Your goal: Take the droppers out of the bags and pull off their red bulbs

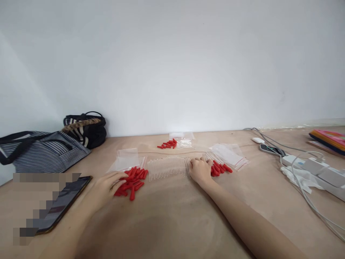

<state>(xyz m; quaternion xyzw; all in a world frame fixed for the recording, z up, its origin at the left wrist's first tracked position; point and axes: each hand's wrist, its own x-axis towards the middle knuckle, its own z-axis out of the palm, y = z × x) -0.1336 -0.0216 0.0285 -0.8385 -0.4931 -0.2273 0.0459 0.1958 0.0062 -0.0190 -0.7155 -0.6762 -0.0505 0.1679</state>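
Note:
My left hand [109, 185] rests at the left side of a pile of red tapered caps [132, 180]. Its thumb and fingers are apart, touching the edge of the pile. A long row of thin clear sticks [167, 167] lies side by side in the middle of the table. At the right end of this row is my right hand [201, 171], fingers bent down and close together. What its fingertips pinch is hidden. Just beyond it are more clear sticks [212, 157] and a smaller heap of red caps [221, 168].
Clear zip bags lie at left [126, 158] and right [229, 154]. Farther back are a few red caps [168, 144] and sticks [185, 143]. A phone [64, 205] and striped bag [51, 151] stand left; a power strip [318, 171] with cables lies right.

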